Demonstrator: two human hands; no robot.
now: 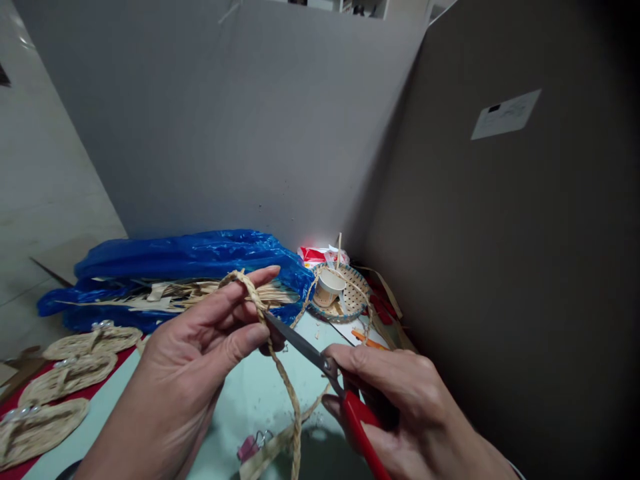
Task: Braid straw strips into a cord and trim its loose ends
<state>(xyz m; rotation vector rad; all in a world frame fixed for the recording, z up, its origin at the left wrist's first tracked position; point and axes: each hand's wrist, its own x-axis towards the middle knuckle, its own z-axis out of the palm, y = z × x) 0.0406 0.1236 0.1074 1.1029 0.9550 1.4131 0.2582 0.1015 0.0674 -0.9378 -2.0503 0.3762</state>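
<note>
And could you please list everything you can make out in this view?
Braided cord: one, straw-coloured, centre
Scissors: one pair, red-handled, right of cord
Fibre strip: one, beige, near front
Clip: one, pink, beside that strip
Sandals: three visible, straw-coloured, left
Plastic bag: one, blue, back left
Dry strips: many, pale tan, amid the bag
Basket: one, tan, blue-edged, back centre
Cup: one, white and tan, in basket
Packet: one, red and white, behind basket
Pen-like object: one, orange, before basket
Work surface: one, pale green, below
Panels: two, grey, back and right
Label: one, white, right panel
Left hand: one, bare, gripping cord
Right hand: one, bare, holding scissors
</note>
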